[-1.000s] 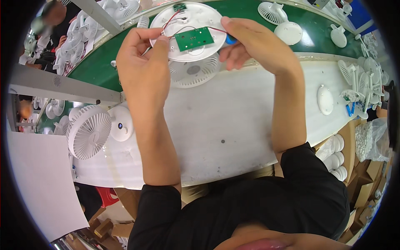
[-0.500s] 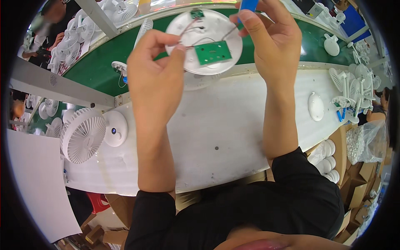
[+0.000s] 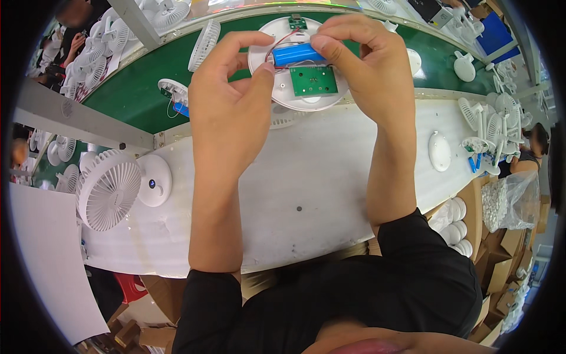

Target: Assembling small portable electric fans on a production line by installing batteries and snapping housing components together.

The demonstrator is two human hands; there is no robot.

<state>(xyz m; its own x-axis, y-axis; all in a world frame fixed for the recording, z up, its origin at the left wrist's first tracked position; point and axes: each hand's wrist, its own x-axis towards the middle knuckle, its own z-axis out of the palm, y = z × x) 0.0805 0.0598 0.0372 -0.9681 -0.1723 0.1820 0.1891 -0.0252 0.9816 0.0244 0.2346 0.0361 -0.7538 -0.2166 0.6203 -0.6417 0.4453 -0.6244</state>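
Observation:
A round white fan base (image 3: pixel 283 88) lies tilted with its inside showing, above a white fan head whose grille (image 3: pixel 283 116) peeks out beneath. Inside the base sit a green circuit board (image 3: pixel 314 81) and a smaller green board (image 3: pixel 297 22), with thin red and dark wires. My right hand (image 3: pixel 371 68) pinches the right end of a blue cylindrical battery (image 3: pixel 292 55), which lies across the base above the larger board. At the base's left rim, my left hand (image 3: pixel 233 103) grips the edge, thumb beside the wires near the battery's left end; its other fingertips are partly hidden.
An assembled white fan (image 3: pixel 112 192) stands left on the white worktop (image 3: pixel 295 177). A white round cover (image 3: pixel 439 151) lies at right, near fan parts with blue batteries (image 3: pixel 475 163). Behind runs a green belt (image 3: pixel 130 97) carrying fan parts. A grey post (image 3: pixel 88 121) is at left.
My right hand has brought the blue battery down and left, from above the base's right edge into the base. The base has shifted slightly right. My left thumb and forefinger have spread apart.

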